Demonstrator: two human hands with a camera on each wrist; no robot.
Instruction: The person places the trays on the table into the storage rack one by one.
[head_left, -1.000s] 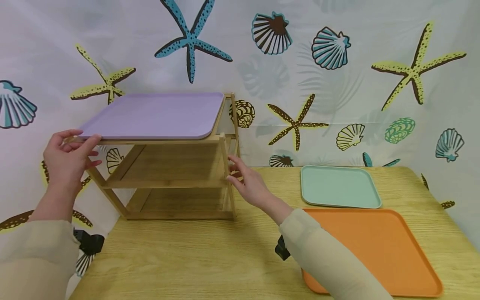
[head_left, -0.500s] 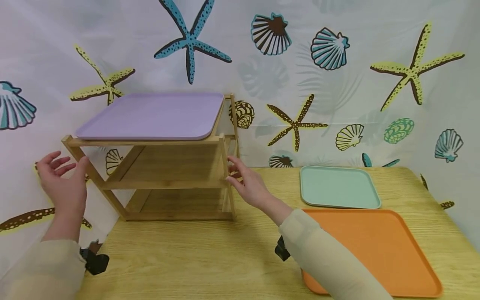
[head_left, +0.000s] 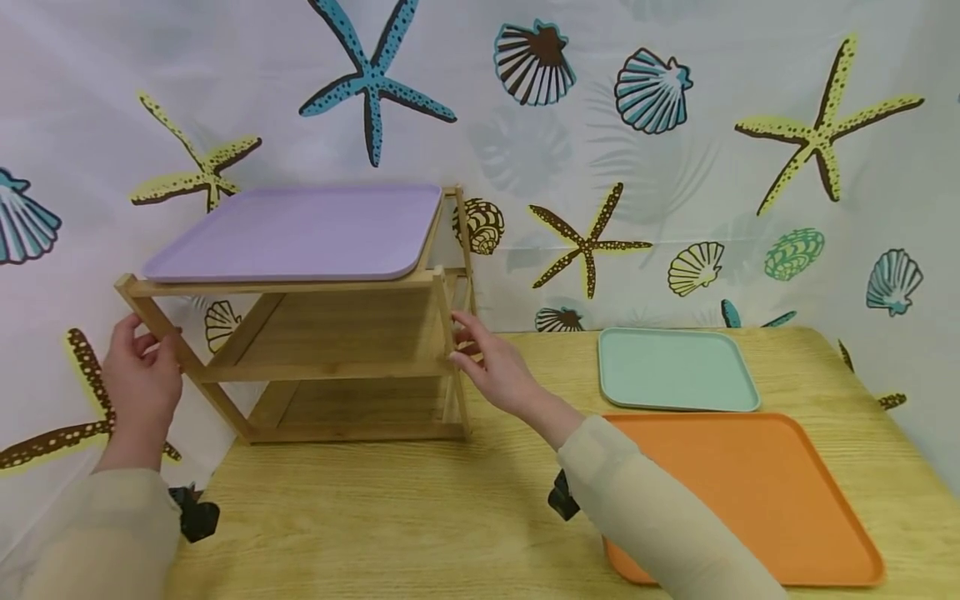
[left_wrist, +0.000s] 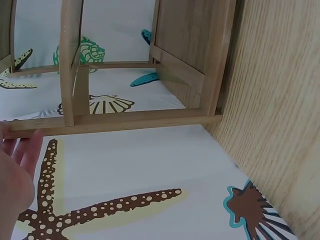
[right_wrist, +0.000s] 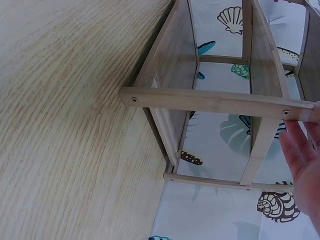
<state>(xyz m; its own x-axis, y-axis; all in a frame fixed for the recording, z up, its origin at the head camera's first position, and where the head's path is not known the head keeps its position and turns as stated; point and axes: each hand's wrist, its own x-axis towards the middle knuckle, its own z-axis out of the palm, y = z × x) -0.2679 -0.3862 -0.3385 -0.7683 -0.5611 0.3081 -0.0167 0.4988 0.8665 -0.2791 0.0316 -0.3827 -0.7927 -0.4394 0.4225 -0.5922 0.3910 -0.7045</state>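
Observation:
A three-tier wooden shelf rack (head_left: 330, 369) stands at the back left of the table, with a lilac tray (head_left: 300, 233) lying flat on its top tier. My left hand (head_left: 142, 379) grips the rack's left front post just below the top. On the other side, my right hand (head_left: 498, 371) holds the right front post around the middle tier's height, fingers and thumb bent about it. The left wrist view has the left fingers (left_wrist: 31, 152) against the slanted post; the right wrist view has the right fingers (right_wrist: 297, 150) under the other post.
To the right, a mint green tray (head_left: 678, 371) lies behind a larger orange tray (head_left: 742, 492), partly covered by my right sleeve. A patterned cloth (head_left: 712, 183) with shells and starfish hangs behind the wooden table (head_left: 360, 517) and down both sides.
My left hand has left the lilac tray's front left corner, moved down, and taken hold of the left post. The right hand stays on its post. The view has shifted slightly.

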